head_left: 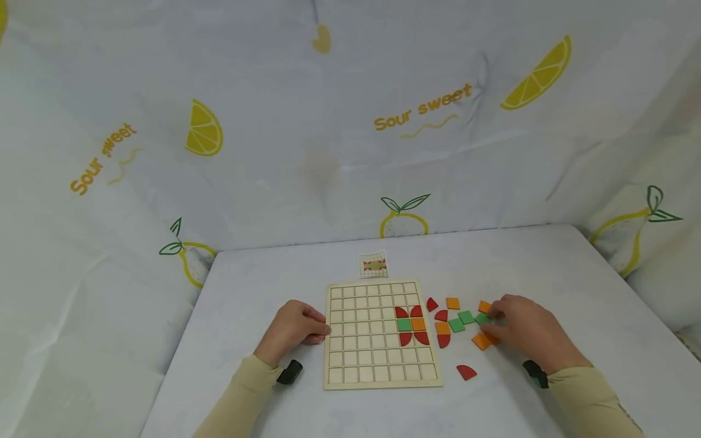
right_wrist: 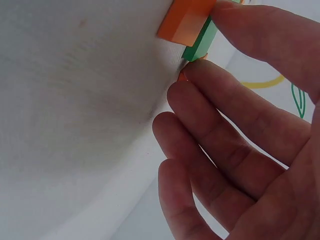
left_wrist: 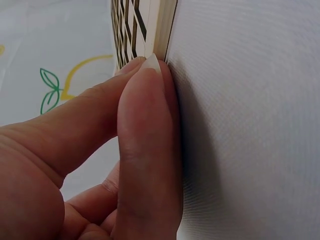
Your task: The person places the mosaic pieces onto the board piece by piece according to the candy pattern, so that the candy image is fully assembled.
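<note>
A pale wooden grid board (head_left: 365, 340) lies on the table between the hands, with several red quarter-circle pieces (head_left: 405, 339), a green square (head_left: 404, 325) and an orange square (head_left: 418, 324) set in its right side. My left hand (head_left: 296, 328) pinches the board's left edge between thumb and fingers; in the left wrist view the thumb (left_wrist: 147, 110) covers part of that edge. Over the loose tiles at the right, my right hand (head_left: 523, 325) has thumb and index finger apart around a green square tile (right_wrist: 200, 42). An orange square tile (right_wrist: 187, 20) sits beside its thumb.
Loose orange tiles (head_left: 453, 303), green tiles (head_left: 466, 317) and red quarter-circles (head_left: 467, 371) lie scattered right of the board. Behind the board is a small pattern card (head_left: 373, 265). A white cloth with lemon prints (head_left: 306, 182) hangs behind the table.
</note>
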`<state>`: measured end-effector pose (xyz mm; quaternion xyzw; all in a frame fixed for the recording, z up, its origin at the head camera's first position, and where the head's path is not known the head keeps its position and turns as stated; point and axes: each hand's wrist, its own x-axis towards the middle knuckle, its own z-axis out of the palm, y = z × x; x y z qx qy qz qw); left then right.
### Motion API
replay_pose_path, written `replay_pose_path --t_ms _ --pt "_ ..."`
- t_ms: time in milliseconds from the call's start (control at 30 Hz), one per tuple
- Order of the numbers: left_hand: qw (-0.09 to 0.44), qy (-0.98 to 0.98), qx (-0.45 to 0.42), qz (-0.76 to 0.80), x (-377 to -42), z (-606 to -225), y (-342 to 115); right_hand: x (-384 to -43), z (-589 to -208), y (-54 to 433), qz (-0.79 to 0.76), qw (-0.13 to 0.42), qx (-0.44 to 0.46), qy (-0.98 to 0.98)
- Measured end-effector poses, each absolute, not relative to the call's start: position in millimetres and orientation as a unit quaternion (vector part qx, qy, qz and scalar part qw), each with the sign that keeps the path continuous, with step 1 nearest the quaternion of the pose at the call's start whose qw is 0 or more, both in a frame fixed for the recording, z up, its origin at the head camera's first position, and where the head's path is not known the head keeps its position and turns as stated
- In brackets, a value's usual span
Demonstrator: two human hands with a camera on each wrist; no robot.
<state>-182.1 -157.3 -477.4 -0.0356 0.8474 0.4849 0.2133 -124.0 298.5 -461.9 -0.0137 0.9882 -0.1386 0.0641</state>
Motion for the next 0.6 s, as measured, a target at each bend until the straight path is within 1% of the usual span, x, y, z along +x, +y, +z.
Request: replay_pose_path --t_ms 233,600 --pt "0.217 0.841 -0.037 0.494 -184.4 -479.5 -157.0 -124.2 -462.9 298.0 -0.142 0.054 -0.015 0.988" --pt "0.213 0.844 -0.037 0.491 -182.6 -479.6 -157.8 -126.5 -459.6 290.1 -0.172 0.052 -0.003 0.984"
